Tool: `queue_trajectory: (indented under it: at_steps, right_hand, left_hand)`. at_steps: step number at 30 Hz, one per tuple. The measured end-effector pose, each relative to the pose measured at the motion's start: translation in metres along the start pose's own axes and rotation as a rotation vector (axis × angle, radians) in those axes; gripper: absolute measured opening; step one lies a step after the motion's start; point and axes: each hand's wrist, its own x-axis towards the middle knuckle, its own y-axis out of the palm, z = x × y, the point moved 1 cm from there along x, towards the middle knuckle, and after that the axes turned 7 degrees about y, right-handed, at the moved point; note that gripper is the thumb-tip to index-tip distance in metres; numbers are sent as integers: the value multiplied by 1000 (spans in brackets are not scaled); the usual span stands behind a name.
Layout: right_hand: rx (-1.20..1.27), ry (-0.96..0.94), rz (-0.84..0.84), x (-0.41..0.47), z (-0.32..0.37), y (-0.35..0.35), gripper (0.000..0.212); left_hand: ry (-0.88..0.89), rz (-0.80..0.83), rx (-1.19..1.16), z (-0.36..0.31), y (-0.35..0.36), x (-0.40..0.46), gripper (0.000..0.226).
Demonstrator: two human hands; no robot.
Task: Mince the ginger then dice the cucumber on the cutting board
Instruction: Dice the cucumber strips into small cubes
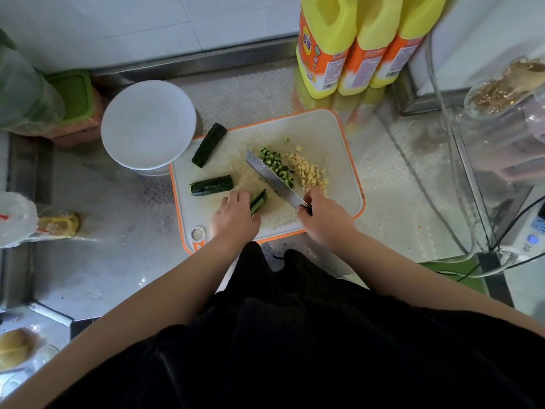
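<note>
A white cutting board (321, 134) with an orange rim lies on the steel counter. On it are a pile of minced ginger (309, 172) and, to its left, a pile of diced cucumber (277, 165). My right hand (324, 216) grips a knife (274, 180) whose blade lies along the left side of the dice. My left hand (236, 216) holds a bundle of cucumber strips (259, 200) down on the board. Two uncut cucumber pieces lie at the board's left: one (212, 185) near my left hand, one (209, 144) at the far left corner.
A white plate (147, 122) stands just left of the board. Three yellow bottles (354, 48) stand behind it. Glass jars (507, 113), cables and a power strip (528, 237) are on the right. A green-lidded container (73, 95) and a bag (17, 216) are on the left.
</note>
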Motion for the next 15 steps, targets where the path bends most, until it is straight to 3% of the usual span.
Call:
queue_trajectory:
  at_steps: [9, 15]
  right_hand:
    - [-85, 4, 12, -1, 5, 10, 20]
    - [-164, -53, -3, -5, 11, 12, 20]
  left_hand:
    - [21, -118, -45, 6, 15, -6, 48]
    - [166, -332, -250, 19, 20, -10, 36]
